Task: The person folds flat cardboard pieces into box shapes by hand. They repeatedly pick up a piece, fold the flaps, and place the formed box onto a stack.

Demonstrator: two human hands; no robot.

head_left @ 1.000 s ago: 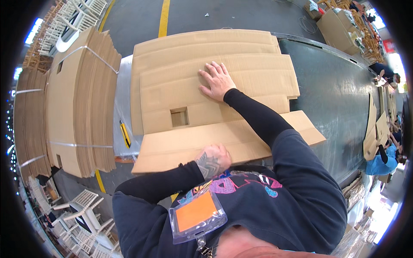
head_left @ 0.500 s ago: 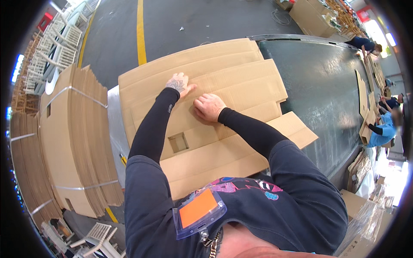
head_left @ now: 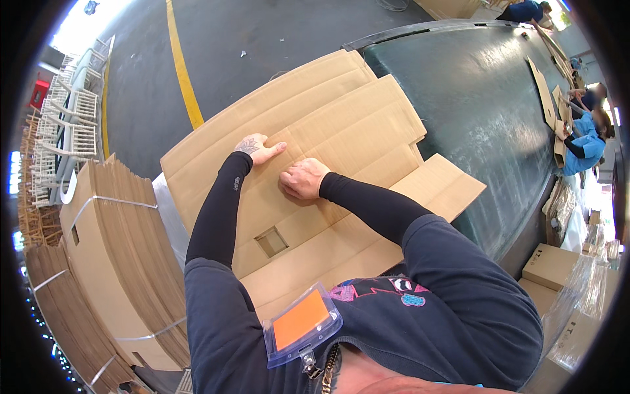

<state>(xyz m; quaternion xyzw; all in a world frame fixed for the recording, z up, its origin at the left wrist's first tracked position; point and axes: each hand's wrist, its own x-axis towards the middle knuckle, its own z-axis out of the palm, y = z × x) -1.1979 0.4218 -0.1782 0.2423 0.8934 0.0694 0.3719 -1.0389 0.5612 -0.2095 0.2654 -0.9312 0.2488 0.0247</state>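
Observation:
A flat piece of brown cardboard (head_left: 367, 131), creased and with a square cut-out, lies in front of me on the work surface. My left hand (head_left: 259, 148) rests on its upper middle part, with the thumb stretched out to the right. Just right of it and nearer to me, my right hand (head_left: 304, 178) presses on the same cardboard, its fingers curled under. Whatever the right fingers may hold is hidden beneath them. Long black sleeves cover both forearms.
Strapped stacks of flat cardboard (head_left: 98, 262) stand at the left. A dark green table (head_left: 472, 125) stretches to the right. Beyond it, a person in blue (head_left: 584, 148) handles cardboard. Boxes (head_left: 551, 266) stand at the lower right; white chairs (head_left: 79, 125) are at the far left.
The whole view has turned slightly, shifting the cardboard and table in the picture. Both hands stay on nearly the same spots of the cardboard.

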